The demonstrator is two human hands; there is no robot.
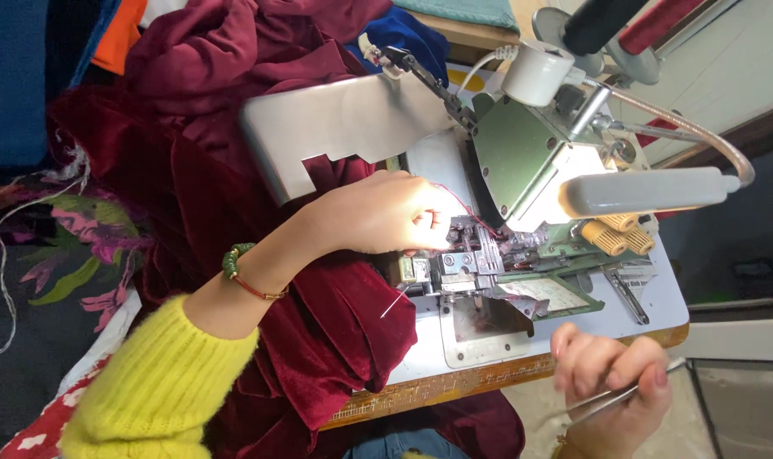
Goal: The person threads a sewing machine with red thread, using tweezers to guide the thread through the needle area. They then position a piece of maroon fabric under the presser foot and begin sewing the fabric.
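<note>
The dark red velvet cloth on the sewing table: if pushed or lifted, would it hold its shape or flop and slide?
The dark red velvet cloth probably flops: it lies in soft folds and hangs over the table edge. Its sheen hints it may slide easily. The piled bulk suggests it would drag, so pushing likely bunches it rather than moving it whole.

Head view, close above sewing machine (522, 178)

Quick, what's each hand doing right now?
Left hand: closed, pinching dark red thread at the sewing machine.
Right hand: closed on metal tweezers.
</note>
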